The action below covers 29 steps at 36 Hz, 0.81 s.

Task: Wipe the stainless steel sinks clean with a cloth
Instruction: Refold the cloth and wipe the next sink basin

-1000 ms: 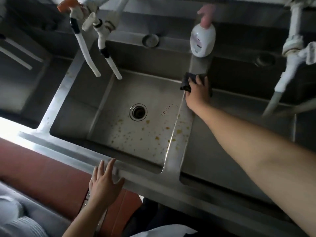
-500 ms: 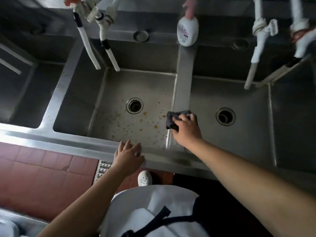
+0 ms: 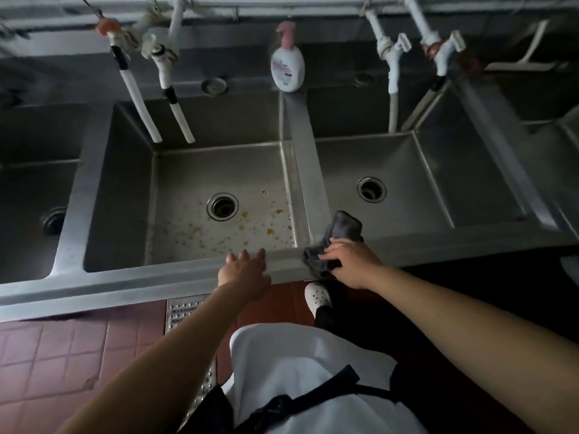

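Presently: right hand (image 3: 344, 261) clamps a dark cloth (image 3: 332, 242) on the sink's front rim (image 3: 141, 277), where the divider (image 3: 308, 170) meets it; left hand (image 3: 246, 270) lies flat and open on the same rim, holding nothing. Middle basin (image 3: 188, 233): floor spotted orange-brown around the drain (image 3: 222, 206). Risk, judged: rim-only strokes would leave those spots, and the cloth's loose end could slip into the right basin (image 3: 438, 189).

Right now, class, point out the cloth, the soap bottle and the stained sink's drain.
cloth (image 3: 344, 228): head view, its raised upper fold.
soap bottle (image 3: 287, 68): head view, its white body.
stained sink's drain (image 3: 222, 206): head view, its opening.
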Tool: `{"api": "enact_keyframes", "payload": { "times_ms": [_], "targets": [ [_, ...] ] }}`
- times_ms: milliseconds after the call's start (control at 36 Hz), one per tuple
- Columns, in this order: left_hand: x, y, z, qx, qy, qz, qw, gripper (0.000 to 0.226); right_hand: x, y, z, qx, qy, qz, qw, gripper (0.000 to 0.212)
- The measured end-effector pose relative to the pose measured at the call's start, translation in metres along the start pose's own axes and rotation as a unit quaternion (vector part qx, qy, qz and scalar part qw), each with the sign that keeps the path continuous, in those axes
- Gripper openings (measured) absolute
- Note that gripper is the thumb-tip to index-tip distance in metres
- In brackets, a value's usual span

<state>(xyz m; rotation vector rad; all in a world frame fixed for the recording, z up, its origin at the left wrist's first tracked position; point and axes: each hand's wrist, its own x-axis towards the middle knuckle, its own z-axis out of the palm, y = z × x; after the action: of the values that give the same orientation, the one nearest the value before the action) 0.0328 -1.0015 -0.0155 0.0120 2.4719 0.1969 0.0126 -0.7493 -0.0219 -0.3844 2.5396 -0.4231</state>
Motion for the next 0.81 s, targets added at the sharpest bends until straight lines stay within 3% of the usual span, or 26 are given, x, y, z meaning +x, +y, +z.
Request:
{"api": "enact_keyframes", "payload": {
  "times_ms": [139, 194, 306, 361, 472, 583, 611, 722, 806],
  "targets": [
    [0.0, -0.015, 0.004, -0.023, 0.011, 0.026, 0.999, 0.05, -0.015, -0.014, 0.002, 0.098, -0.001, 0.057, 0.994, 0.04],
    [0.003, -0.02, -0.005, -0.11, 0.002, 0.029, 0.994, 0.049, -0.02, -0.022, -0.003, 0.141, 0.006, 0.068, 0.988, 0.041],
    [-0.01, -0.023, -0.037, -0.323, 0.03, 0.094, 0.941, 0.072, -0.027, -0.041, -0.036, 0.161, 0.18, -0.004, 0.97, 0.028],
    [-0.024, -0.018, -0.057, -0.38, 0.047, 0.161, 0.91, 0.079, -0.031, -0.051, -0.061, 0.215, 0.235, -0.025, 0.948, 0.023],
    [-0.043, 0.007, -0.094, -0.454, 0.123, 0.23, 0.852, 0.086, -0.034, -0.071, -0.102, 0.426, 0.228, -0.03, 0.875, 0.012],
    [-0.043, 0.036, -0.11, -0.488, 0.145, 0.227, 0.83, 0.085, -0.027, -0.088, -0.119, 0.645, 0.232, -0.007, 0.728, 0.011],
    [-0.04, 0.043, -0.109, -0.5, 0.126, 0.236, 0.824, 0.086, -0.025, -0.09, -0.119, 0.652, 0.241, 0.001, 0.719, 0.012],
    [-0.021, 0.068, -0.1, -0.554, 0.051, 0.222, 0.801, 0.082, -0.018, -0.088, -0.112, 0.621, 0.265, 0.019, 0.737, 0.015],
    [-0.003, 0.086, -0.092, -0.587, 0.033, 0.191, 0.786, 0.065, -0.013, -0.069, -0.111, 0.675, 0.168, -0.01, 0.719, 0.026]
  ]
}}
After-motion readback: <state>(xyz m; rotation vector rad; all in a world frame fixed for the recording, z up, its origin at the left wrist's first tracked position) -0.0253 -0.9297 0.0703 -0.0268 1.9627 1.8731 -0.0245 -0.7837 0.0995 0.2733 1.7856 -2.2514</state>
